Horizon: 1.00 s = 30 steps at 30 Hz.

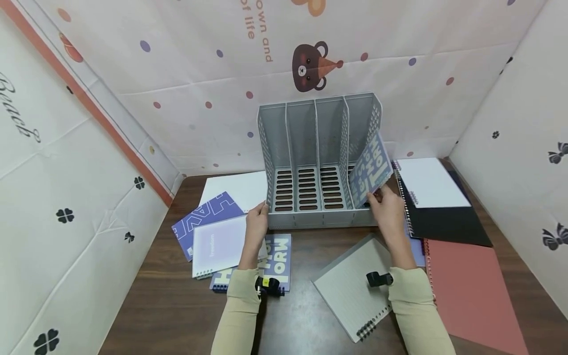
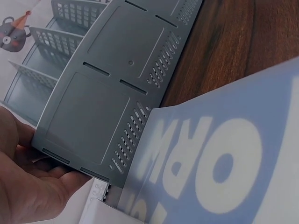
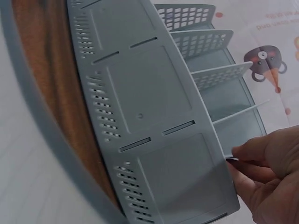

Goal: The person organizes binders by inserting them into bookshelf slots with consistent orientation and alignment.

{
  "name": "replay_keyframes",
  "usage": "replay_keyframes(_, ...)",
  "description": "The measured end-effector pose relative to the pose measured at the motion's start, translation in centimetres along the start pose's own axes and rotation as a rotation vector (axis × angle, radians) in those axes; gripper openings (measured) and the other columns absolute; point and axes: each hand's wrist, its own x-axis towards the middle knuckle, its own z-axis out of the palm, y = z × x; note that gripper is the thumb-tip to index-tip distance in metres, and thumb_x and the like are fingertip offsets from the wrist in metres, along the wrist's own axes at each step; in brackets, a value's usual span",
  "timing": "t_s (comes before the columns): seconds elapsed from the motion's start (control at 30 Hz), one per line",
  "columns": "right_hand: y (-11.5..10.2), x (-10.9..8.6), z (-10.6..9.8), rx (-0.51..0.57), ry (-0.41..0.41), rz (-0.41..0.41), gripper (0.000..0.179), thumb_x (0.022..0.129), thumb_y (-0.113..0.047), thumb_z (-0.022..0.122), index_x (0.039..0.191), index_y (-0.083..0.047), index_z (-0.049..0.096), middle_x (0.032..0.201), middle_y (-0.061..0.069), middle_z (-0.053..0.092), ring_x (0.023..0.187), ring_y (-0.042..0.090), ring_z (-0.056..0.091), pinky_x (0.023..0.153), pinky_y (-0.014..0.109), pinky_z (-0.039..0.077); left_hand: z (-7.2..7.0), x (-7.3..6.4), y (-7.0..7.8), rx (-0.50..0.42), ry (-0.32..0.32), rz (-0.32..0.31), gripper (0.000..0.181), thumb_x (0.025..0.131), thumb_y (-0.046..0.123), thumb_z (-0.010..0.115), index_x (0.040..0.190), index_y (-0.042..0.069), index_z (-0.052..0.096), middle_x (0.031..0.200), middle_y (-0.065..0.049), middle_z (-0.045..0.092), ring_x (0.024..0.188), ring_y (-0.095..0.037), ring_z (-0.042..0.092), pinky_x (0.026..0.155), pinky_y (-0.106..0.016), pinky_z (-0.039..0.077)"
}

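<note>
Head view from above, forward-down; wrist views close in, both on the grey organizer (image 1: pixel 302 143)

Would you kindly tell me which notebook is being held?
The blue notebook in the right hand, tilted partly in the rack; the others lie outside, unheld.

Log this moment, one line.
left hand: grips grey plastic four-slot rack; right hand: pinches blue rectangular notebook; notebook: tilted, partly inside rightmost slot

A blue notebook (image 1: pixel 371 168) tilts rightmost in grey rack (image 1: pixel 319 220).
</note>
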Motion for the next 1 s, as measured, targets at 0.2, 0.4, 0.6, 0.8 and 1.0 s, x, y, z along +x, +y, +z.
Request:
replay_keyframes(0.2, 0.2, 0.7, 0.0, 0.012, -0.020, 0.062, 0.027, 0.098, -0.006, 0.066, 0.121, 0.010, 0.066, 0.106, 0.028, 0.072, 0.091, 0.039, 0.074, 0.073, 0.049, 0.059, 0.0, 0.0, 0.1, 0.014, -0.024, 0.008, 0.042, 0.108, 0.021, 0.043, 0.140, -0.003, 0.058, 0.140, -0.018, 0.061, 0.141, -0.032, 0.047, 0.117, -0.049, 0.035)
replay_keyframes(0.4, 0.4, 1.2, 0.6, 0.051, 0.015, 0.075, 0.026, 0.098, -0.005, 0.066, 0.120, 0.009, 0.067, 0.109, 0.027, 0.072, 0.095, 0.039, 0.073, 0.076, 0.050, 0.059, -0.3, 0.1, 0.2, 0.019, -0.013, 0.008, 0.042, 0.108, 0.022, 0.043, 0.139, 0.000, 0.060, 0.137, -0.017, 0.063, 0.139, -0.031, 0.048, 0.116, -0.049, 0.037)
replay_keyframes(0.6, 0.7, 1.4, 0.8, 0.050, 0.055, 0.080, 0.025, 0.098, -0.005, 0.067, 0.119, 0.008, 0.068, 0.108, 0.026, 0.073, 0.096, 0.038, 0.073, 0.078, 0.050, 0.059, -0.2, 0.0, 0.0, 0.010, -0.029, 0.003, 0.042, 0.108, 0.021, 0.043, 0.139, -0.002, 0.059, 0.137, -0.019, 0.062, 0.140, -0.032, 0.048, 0.117, -0.050, 0.036)
replay_keyframes(0.8, 0.5, 1.2, 0.7, 0.046, 0.034, 0.084, 0.028, 0.098, -0.008, 0.066, 0.121, 0.007, 0.068, 0.110, 0.026, 0.072, 0.098, 0.038, 0.073, 0.080, 0.049, 0.059, -0.1, 0.0, -0.1, -0.004, -0.023, 0.001, 0.041, 0.108, 0.021, 0.044, 0.139, -0.002, 0.059, 0.139, -0.019, 0.062, 0.140, -0.032, 0.047, 0.117, -0.050, 0.035)
replay_keyframes(1.0, -0.1, 0.6, -0.4, 0.056, 0.011, 0.075, 0.031, 0.099, -0.008, 0.064, 0.127, 0.006, 0.065, 0.116, 0.025, 0.071, 0.103, 0.038, 0.072, 0.082, 0.049, 0.058, -0.2, 0.1, -0.2, 0.003, -0.025, 0.008, 0.041, 0.108, 0.021, 0.044, 0.139, -0.002, 0.059, 0.138, -0.019, 0.062, 0.140, -0.032, 0.048, 0.116, -0.050, 0.036)
